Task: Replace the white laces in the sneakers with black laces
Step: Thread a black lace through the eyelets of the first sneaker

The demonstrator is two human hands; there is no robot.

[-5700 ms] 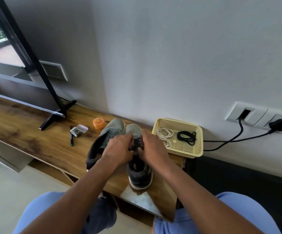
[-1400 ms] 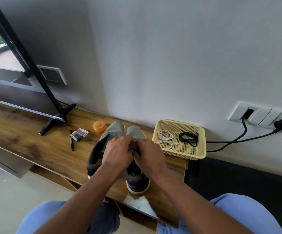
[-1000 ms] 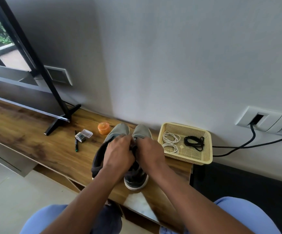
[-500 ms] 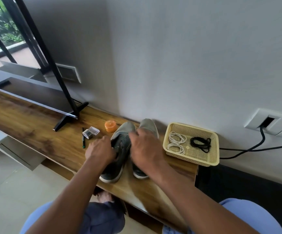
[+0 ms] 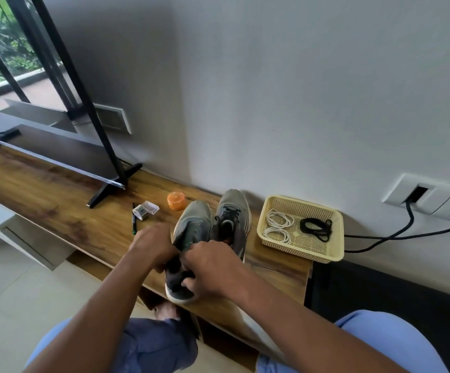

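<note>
Two hands on one grey sneaker, long wooden surface (image 5: 57, 195).

Left hand (image 5: 152, 247) and right hand (image 5: 210, 267) each clench their grip on the near unlaced grey sneaker (image 5: 189, 246); the black-laced sneaker (image 5: 232, 219) touches it; cream plastic basket (image 5: 323, 254) holds white laces (image 5: 279, 224) and black laces (image 5: 316, 229).

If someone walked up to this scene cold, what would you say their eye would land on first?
Most likely the two hands: the left hand and right hand grip the left sneaker, still unlaced, near the front edge of the wooden shelf. Beside it stands the right sneaker, already wearing black laces. To the right, against the wall, the yellow basket holds coiled white laces and one black lace.
</note>
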